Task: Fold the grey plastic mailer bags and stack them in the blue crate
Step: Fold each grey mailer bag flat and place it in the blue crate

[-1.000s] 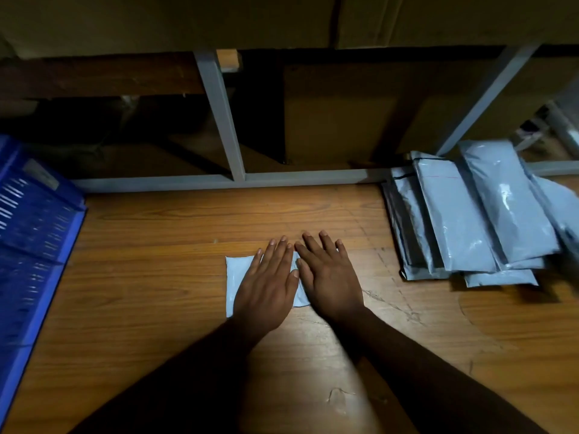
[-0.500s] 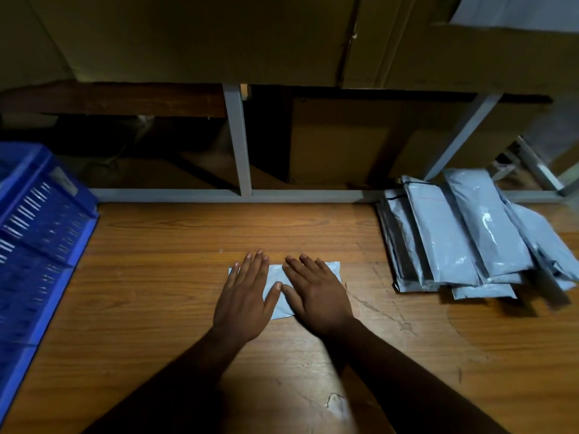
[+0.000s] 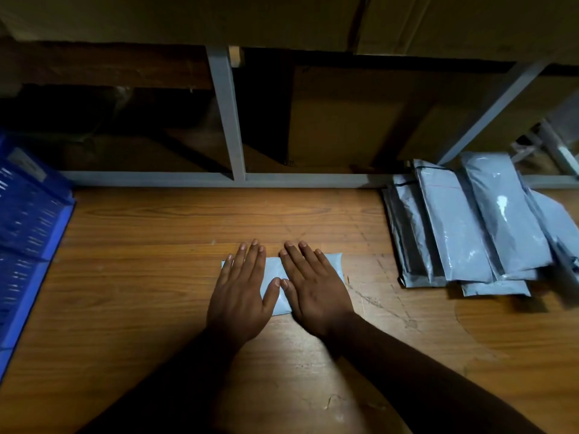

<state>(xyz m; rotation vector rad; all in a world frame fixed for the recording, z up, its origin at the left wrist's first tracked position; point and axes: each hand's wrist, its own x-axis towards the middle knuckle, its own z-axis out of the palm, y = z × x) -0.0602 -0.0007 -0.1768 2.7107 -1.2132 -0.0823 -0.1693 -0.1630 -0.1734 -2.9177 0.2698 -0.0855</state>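
**Both palms flat on a folded mailer at the middle of the table**

Wooden table (image 3: 156,277), brown and scuffed, fills the near part of the scene under dim light, with a brighter patch around the middle. Along its far edge runs a grey metal frame (image 3: 225,120) with an upright post and a slanted brace on the right; behind it sit dark shelving and cardboard boxes (image 3: 344,120).

At the centre of the table lies a folded grey mailer bag (image 3: 273,277), a small, slightly puffy rectangle. The left hand (image 3: 241,289) rests on its left part, fingers straight and close together, pointing away from the person. The right hand (image 3: 313,286) lies flat on its right part in the same manner. The two thumbs touch or nearly touch over the middle of the bag. Neither hand curls round anything; both press down with open palms.

On the far right of the table, well apart from the hands, a pile of grey mailer bags (image 3: 463,223) lies fanned out and overlapping, still long and unfolded.

At the left edge stands the blue crate (image 3: 31,214), its slotted wall facing the table; its inside is out of sight.
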